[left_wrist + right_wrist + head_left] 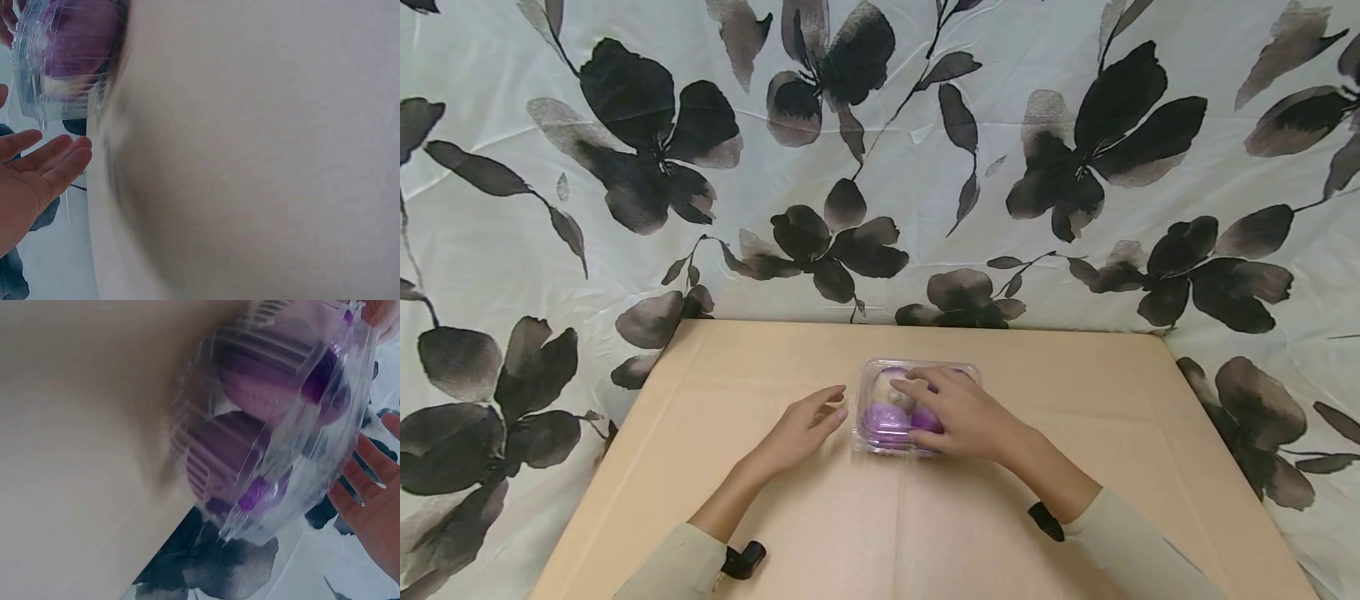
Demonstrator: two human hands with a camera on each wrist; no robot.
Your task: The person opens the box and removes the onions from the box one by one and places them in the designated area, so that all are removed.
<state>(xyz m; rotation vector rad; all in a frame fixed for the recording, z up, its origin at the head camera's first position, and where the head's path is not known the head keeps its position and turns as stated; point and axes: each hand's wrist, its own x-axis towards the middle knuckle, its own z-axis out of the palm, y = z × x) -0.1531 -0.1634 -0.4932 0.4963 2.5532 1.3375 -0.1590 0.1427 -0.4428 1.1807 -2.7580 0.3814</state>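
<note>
A clear plastic clamshell box (867,442) sits on the table with its lid down. Through its walls show purple rounded things (887,419) and a pale one (889,388). My right hand (973,417) reaches over the box's right side, fingers spread and loosely bent across the lid. In the right wrist view the fingers (369,481) lie right at the box's edge. To the left of the box, my left hand (801,429) is held with relaxed fingers and nothing in them. The left wrist view shows its fingertips (81,142) just short of the box wall (65,111).
The light tan table (775,517) stretches around the box, its far edge against a white cloth (955,183) printed with dark flowers. Black wrist straps (743,560) and pale sleeves (677,562) are on both arms.
</note>
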